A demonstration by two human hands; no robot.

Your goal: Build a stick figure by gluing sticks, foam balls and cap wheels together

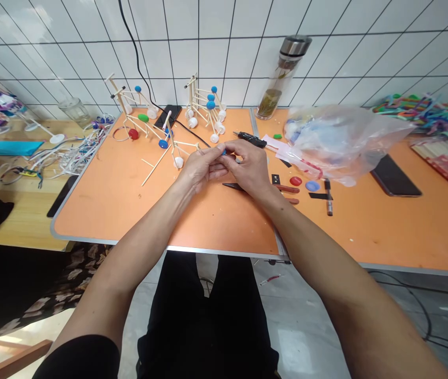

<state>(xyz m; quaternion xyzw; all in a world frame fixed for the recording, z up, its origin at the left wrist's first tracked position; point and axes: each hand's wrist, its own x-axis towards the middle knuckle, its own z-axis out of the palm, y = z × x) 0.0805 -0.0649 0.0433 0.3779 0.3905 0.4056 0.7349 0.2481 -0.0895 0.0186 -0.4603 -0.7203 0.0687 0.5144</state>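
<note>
My left hand (202, 167) and my right hand (251, 166) meet over the middle of the orange table. Both are closed, fingertips pinched round a small blue piece (224, 152); its shape is mostly hidden. Under my right wrist lie pliers with red handles (289, 189), their dark tip poking out on the left. Just left of my left hand stands a wooden-stick frame with a white wheel (179, 162). Behind my hands, a black pen-like tool (251, 139) rests on the table.
More stick models with blue, red and white round parts (208, 102) stand at the back. A tall glass bottle (273, 89) leans near the tiled wall. To the right are a plastic bag (338, 137), red cap (295, 181), blue disc (312, 186) and phone (395, 176). Another person sits left.
</note>
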